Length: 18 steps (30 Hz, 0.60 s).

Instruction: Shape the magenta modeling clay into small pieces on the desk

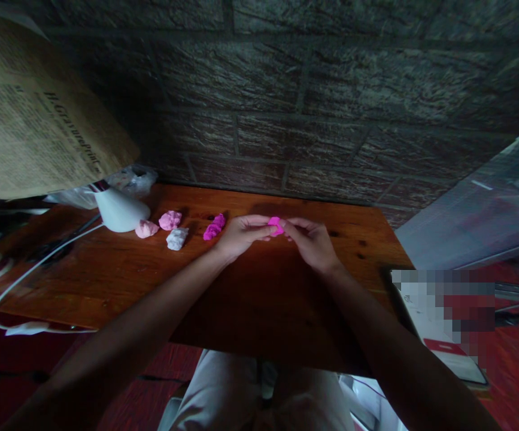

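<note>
Between my two hands, above the wooden table, is a small bright pink piece of modelling clay [276, 225]. My left hand [244, 232] pinches its left side between thumb and fingers. From the right, my right hand [312, 241] grips the same piece with thumb and fingertips. Just left of my left hand lies a magenta clay lump [214, 227] with a rough, knobbly shape. Farther left sit a light pink lump [170, 220], a pale pink lump [146, 228] and a white-grey lump [177, 239].
A lamp with a white base [122, 209] and newsprint-patterned shade [48, 120] stands on the wooden table [250, 299] at left, its white cable [30, 278] hanging over the front edge. A brick-patterned wall [268, 108] rises behind. A white box-like object [421, 311] lies at right.
</note>
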### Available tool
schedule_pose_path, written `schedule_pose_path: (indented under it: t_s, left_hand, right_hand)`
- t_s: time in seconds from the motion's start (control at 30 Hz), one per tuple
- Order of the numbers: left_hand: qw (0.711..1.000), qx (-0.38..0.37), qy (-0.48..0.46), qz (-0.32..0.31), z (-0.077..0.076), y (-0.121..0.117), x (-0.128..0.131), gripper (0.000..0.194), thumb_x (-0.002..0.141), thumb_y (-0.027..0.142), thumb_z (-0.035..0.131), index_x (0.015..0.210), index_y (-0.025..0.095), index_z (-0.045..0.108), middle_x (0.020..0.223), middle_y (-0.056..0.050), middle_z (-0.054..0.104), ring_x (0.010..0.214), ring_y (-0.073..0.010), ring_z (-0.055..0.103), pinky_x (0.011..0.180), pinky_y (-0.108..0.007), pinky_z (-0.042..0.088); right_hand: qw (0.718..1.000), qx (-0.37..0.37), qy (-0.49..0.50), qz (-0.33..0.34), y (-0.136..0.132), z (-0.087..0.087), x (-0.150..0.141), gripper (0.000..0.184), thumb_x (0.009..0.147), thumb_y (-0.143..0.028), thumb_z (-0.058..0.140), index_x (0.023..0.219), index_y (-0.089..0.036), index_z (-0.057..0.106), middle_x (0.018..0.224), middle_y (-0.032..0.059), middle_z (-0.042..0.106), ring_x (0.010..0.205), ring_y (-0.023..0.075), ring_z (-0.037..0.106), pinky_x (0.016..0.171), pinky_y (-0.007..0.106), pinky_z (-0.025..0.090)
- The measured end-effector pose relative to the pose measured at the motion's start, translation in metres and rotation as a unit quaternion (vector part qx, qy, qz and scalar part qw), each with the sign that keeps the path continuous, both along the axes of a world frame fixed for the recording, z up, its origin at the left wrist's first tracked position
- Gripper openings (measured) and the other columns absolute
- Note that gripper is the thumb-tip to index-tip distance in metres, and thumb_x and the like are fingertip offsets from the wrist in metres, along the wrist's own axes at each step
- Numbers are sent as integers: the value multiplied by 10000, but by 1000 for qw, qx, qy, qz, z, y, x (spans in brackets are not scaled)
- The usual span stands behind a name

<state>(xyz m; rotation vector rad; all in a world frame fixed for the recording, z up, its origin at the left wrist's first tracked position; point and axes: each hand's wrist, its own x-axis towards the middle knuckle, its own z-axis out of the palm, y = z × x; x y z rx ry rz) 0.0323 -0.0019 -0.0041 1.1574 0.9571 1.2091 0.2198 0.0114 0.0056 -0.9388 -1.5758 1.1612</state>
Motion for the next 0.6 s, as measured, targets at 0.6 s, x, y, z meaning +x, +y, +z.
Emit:
schedule_pose_path:
  t_s: [0.6]
  left_hand:
    - [997,52,41,-37,1,-3,2,437,714,365,901,1050,136,739,942,-77,803,858,-176,734,831,-316,553]
  right_hand:
    - [999,-29,19,19,2,-4,-1,408,765,-607,788,888,-219,802,884,44,794,827,191,713,810,337,562]
